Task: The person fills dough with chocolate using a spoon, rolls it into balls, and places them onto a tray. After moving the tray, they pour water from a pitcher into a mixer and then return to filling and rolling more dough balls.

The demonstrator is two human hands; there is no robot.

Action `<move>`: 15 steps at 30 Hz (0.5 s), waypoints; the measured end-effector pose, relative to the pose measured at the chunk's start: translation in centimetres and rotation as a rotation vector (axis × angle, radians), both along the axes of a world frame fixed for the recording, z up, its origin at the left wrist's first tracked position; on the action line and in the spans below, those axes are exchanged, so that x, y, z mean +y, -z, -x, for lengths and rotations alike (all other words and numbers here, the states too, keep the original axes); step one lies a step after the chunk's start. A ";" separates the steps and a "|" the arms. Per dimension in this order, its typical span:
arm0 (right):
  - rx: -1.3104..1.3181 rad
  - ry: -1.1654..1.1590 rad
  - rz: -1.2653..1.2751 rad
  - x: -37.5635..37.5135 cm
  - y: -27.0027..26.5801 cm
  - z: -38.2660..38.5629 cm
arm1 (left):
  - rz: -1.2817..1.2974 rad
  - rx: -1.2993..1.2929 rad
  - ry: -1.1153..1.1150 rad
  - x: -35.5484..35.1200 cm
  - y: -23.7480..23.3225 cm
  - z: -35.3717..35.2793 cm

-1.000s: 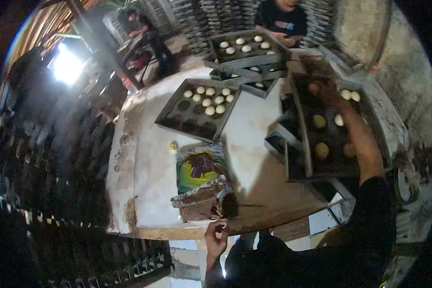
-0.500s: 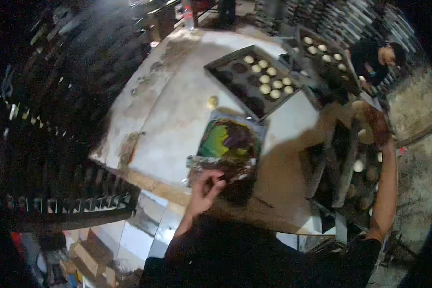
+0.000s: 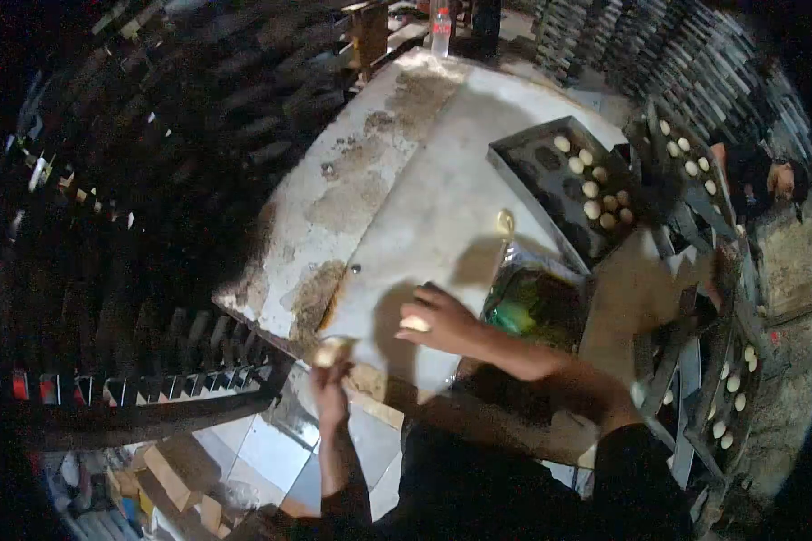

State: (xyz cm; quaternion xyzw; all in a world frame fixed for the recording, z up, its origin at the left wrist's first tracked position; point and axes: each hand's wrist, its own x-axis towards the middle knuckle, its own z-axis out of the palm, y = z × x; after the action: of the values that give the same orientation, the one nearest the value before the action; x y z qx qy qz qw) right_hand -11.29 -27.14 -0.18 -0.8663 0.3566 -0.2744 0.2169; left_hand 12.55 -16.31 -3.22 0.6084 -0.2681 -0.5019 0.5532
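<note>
Low at the table's left front edge, my left hand [image 3: 330, 383] holds a pale dough piece [image 3: 334, 351] up in its fingers. To its right, my right hand [image 3: 442, 321] is over the white tabletop with its fingers curled round another pale dough ball [image 3: 415, 324]. My right forearm passes in front of a green printed plastic bag [image 3: 537, 302]. One small dough piece [image 3: 505, 222] lies on the table just beyond the bag.
A dark tray [image 3: 537, 194] with several dough balls sits at the table's right. More trays [image 3: 735, 370] with dough stand beyond the right edge. A bottle [image 3: 440, 34] stands at the far edge. A co-worker's hand [image 3: 780, 180] shows at the upper right.
My right hand has come from the trays at the right to the table's middle, now with dough. My left hand has left the bag and holds dough at the left. The view has shifted.
</note>
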 end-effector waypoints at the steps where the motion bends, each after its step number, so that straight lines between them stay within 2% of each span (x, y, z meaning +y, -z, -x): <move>1: 0.165 -0.004 -0.094 -0.7 4.7 -1.1 | 0.131 -0.035 -0.040 0.3 1.0 -1.6; 2: 0.320 -0.004 -0.187 -1.1 7.5 -2.0 | 0.177 -0.049 -0.192 1.3 3.2 -3.1; 3: 0.544 -0.025 -0.211 -0.7 6.2 -2.4 | 0.197 -0.223 -0.171 2.3 2.9 -4.1; 4: 0.476 0.072 -0.075 0.3 4.8 -2.7 | 0.212 -0.400 -0.156 2.6 1.3 -4.7; 6: 0.350 0.250 0.182 3.2 2.1 -2.3 | 0.180 -0.417 -0.188 3.6 -2.9 -3.0; 7: 0.255 0.308 0.219 4.4 0.8 -2.0 | 0.162 -0.420 -0.205 4.2 -4.5 -1.4; 8: 0.040 0.218 -0.154 5.5 0.1 -1.5 | 0.327 -0.416 -0.168 4.3 -3.9 0.0; 9: -0.173 0.118 -0.525 6.7 -0.4 -0.8 | 0.321 -0.535 -0.080 4.6 -5.9 2.2; 10: -0.224 0.047 -0.800 7.9 -2.5 0.1 | 0.418 -0.681 0.041 4.8 -7.3 4.3; 11: -0.254 0.014 -1.070 9.1 -4.7 1.1 | 0.334 -0.436 0.175 5.2 -6.4 6.6; 12: -0.411 0.065 -0.856 10.6 -3.9 2.1 | 0.536 -0.620 0.318 5.3 -7.3 8.7; 13: -0.530 0.120 -0.621 12.1 -3.1 3.0 | 0.606 -0.599 0.458 5.6 -8.4 10.5; 14: -0.561 0.141 -0.484 13.1 -5.0 4.5 | 0.651 -0.803 0.400 6.3 -9.5 12.5; 15: -0.765 0.155 -0.588 14.4 -6.1 6.1 | 0.663 -0.556 0.383 7.2 -11.0 14.6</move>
State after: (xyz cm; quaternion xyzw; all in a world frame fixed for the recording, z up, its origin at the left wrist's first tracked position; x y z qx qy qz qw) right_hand -17.41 -12.75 5.90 -0.5762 0.3771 -0.4760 0.5470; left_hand -2.00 -9.10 7.75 0.4497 -0.6593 -0.3005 0.5223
